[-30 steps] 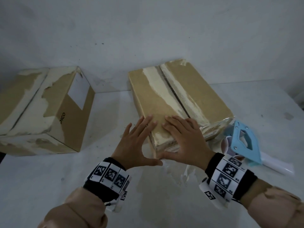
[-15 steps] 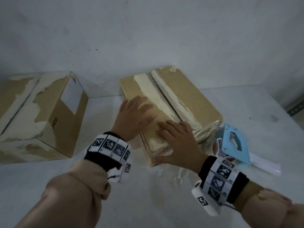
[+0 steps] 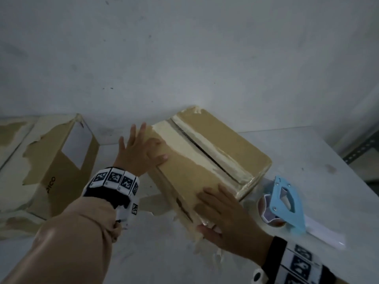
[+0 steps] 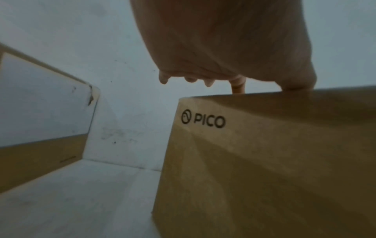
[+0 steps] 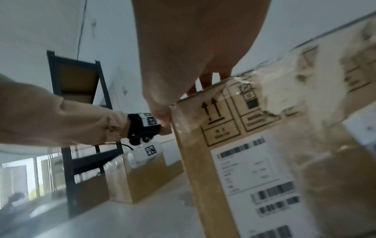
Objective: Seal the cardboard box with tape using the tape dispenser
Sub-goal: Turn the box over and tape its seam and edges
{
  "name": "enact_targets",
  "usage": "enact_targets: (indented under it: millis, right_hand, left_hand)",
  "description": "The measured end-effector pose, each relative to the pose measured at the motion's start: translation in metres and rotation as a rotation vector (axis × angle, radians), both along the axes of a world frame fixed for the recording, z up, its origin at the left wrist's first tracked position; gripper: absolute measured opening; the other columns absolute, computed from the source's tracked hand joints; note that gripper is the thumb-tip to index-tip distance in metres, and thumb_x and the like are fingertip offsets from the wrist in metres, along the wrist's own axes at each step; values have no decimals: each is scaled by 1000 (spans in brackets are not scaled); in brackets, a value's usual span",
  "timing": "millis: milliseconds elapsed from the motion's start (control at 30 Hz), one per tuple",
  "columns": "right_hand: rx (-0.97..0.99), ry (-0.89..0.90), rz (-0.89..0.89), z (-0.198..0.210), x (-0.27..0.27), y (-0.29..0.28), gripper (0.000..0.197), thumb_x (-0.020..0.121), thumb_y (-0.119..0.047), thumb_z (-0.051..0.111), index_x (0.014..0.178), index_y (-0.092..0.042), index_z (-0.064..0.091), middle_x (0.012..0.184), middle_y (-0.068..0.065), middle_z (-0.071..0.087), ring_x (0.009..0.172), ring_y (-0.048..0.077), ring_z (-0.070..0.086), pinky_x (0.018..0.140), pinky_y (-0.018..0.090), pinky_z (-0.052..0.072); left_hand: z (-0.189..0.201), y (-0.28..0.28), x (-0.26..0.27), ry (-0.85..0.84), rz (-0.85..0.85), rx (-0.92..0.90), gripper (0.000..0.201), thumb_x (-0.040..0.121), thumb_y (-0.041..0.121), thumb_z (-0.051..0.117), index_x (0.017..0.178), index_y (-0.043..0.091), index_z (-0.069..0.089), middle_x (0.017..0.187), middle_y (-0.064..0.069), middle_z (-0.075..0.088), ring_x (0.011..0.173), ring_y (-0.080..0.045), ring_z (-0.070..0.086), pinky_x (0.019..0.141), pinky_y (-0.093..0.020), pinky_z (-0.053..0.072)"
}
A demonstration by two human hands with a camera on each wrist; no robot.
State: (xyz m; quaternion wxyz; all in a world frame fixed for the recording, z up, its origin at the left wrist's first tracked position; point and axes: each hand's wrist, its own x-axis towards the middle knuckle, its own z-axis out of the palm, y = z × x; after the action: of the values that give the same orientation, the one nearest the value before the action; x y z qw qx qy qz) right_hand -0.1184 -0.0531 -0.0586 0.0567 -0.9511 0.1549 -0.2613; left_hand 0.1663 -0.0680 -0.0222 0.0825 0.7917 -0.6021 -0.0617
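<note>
A brown cardboard box (image 3: 231,144) lies on the white table, turned at an angle, its two top flaps meeting at a dark seam with torn pale strips along it. My left hand (image 3: 139,150) lies flat on the box's far left edge, fingers spread; the left wrist view has this box (image 4: 264,161) with a PICO logo on its side. My right hand (image 3: 225,220) presses flat on the near corner, thumb down the side by the box's labelled face (image 5: 254,161). The blue tape dispenser (image 3: 285,203) lies on the table just right of the box, untouched.
A second cardboard box (image 3: 51,165) with torn paper skin stands at the left, a gap of table between the two. The white wall (image 3: 184,58) runs close behind. A dark metal shelf (image 5: 81,112) stands off to the left side. The table's right edge (image 3: 352,171) is near the dispenser.
The left hand slid from the near corner up along the box's left edge to its far part. The right hand stayed at the near corner. The box has turned a little and the head moved closer.
</note>
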Motion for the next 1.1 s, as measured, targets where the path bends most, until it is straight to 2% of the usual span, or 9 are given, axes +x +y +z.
enact_targets:
  millis: [133, 233, 333, 467, 600, 667, 767, 933, 1100]
  right_hand:
    - [34, 4, 35, 3, -35, -16, 29, 89, -30, 52, 113, -16, 55, 128, 8, 58, 125, 23, 45, 105, 43, 31]
    - [58, 15, 14, 3, -55, -32, 29, 95, -28, 38, 117, -17, 53, 134, 6, 52, 126, 23, 43, 103, 43, 33]
    - [9, 6, -112, 0, -64, -52, 27, 97, -26, 35, 113, -17, 54, 126, 14, 55, 111, 28, 50, 90, 39, 40]
    - [12, -70, -397, 0, -50, -66, 27, 84, -17, 42, 105, -16, 58, 98, 11, 46, 82, 29, 46, 71, 35, 36]
    - [294, 10, -485, 8, -24, -66, 46, 81, 6, 51, 126, -1, 51, 109, 24, 56, 94, 43, 55, 80, 48, 46]
    - [422, 180, -445, 13, -16, -64, 58, 88, -6, 48, 142, -4, 27, 139, 21, 39, 125, 40, 38, 100, 45, 32]
    - [496, 299, -322, 16, -3, -44, 77, 83, -59, 18, 146, -16, 2, 156, 5, 7, 143, 22, 8, 111, 32, 10]
    - [461, 172, -174, 15, 21, 8, 95, 76, -82, 11, 137, -16, 39, 150, 12, 26, 139, 30, 21, 110, 49, 24]
    - [522, 310, -212, 17, 32, 27, 113, 48, -96, 22, 142, -33, 21, 155, -5, -7, 140, 22, -14, 113, 44, -5]
  left_hand:
    - [-2, 24, 12, 22, -29, -107, 117, 48, 97, 8, 123, 16, 45, 139, -5, 44, 143, -26, 16, 112, -58, -1]
    - [-7, 45, 19, -95, -56, -195, 91, 72, 85, 16, 100, 8, 55, 103, -17, 62, 107, -38, 58, 102, -66, 24]
    - [-13, 72, 17, -139, -56, -218, 82, 82, 75, 14, 96, 8, 59, 90, -17, 60, 85, -36, 58, 84, -55, 44]
    - [-25, 109, -1, -235, -99, -428, 62, 93, 57, 28, 79, 6, 61, 72, -11, 52, 65, -29, 51, 70, -36, 42]
    - [-18, 136, -37, -139, -92, -580, 49, 91, 42, 41, 62, 8, 61, 58, -4, 50, 48, -23, 47, 54, -26, 38]
    - [-17, 145, -52, -154, -154, -615, 39, 85, 33, 50, 55, 10, 60, 52, -1, 49, 41, -20, 44, 50, -22, 38]
    - [-14, 147, -72, -149, -236, -586, 34, 81, 29, 55, 50, 14, 58, 48, 3, 51, 39, -18, 45, 55, -23, 41]
    - [-8, 140, -80, -46, -303, -590, 39, 90, 32, 48, 62, 16, 68, 50, 7, 60, 42, -11, 52, 71, -20, 42]
    - [-2, 138, -24, -120, -143, -515, 34, 89, 31, 46, 82, 7, 69, 73, -5, 67, 62, -23, 61, 62, -30, 44]
